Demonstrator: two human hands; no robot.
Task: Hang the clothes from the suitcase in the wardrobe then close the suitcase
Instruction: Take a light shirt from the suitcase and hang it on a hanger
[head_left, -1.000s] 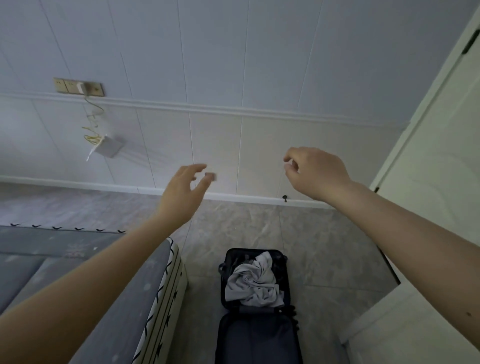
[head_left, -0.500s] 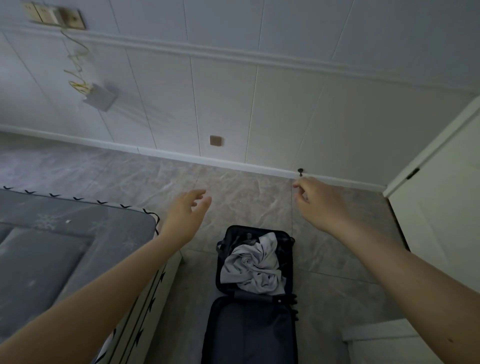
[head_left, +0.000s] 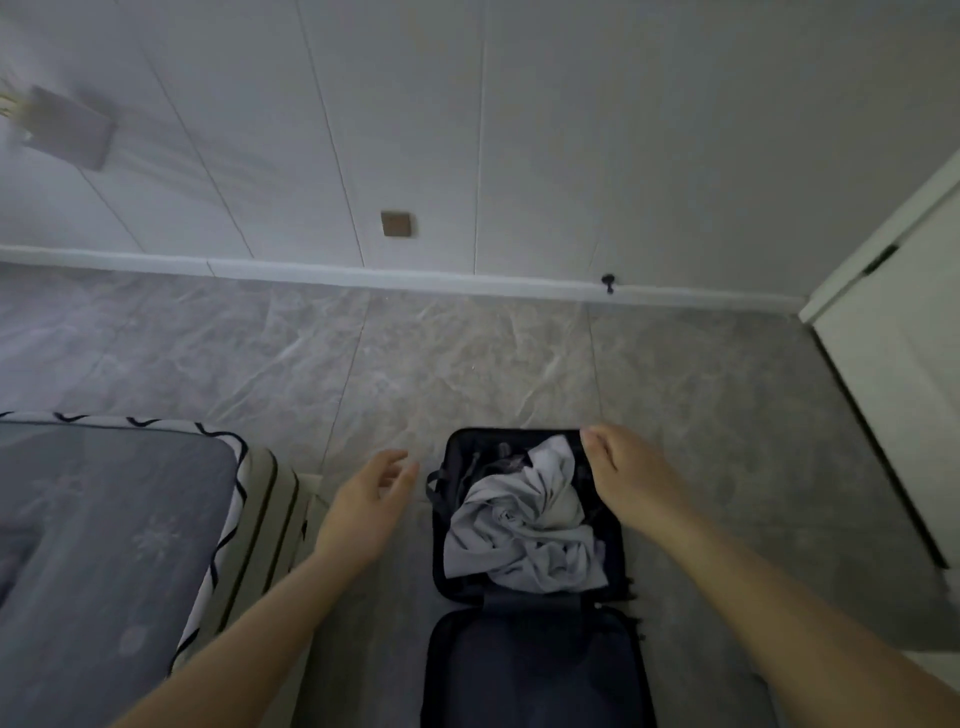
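Observation:
A small black suitcase (head_left: 530, 654) lies open on the floor in front of me, lid half nearest me. A crumpled grey garment (head_left: 519, 525) fills its far half. My left hand (head_left: 369, 499) hovers just left of the case with fingers loosely spread, holding nothing. Above the case's far right corner is my right hand (head_left: 628, 473), fingers relaxed and pointing down, over the garment's edge; whether it touches the cloth is unclear. The white wardrobe (head_left: 904, 353) stands at the right.
A bed with a grey cover and black zigzag trim (head_left: 119, 525) is close on the left. Grey tiled floor (head_left: 467, 364) stretches to the white panelled wall. A small black door stopper (head_left: 608, 283) sits at the skirting.
My view has tilted down toward the floor. Both hands have dropped from chest height to the suitcase, the right one reaching over its far corner.

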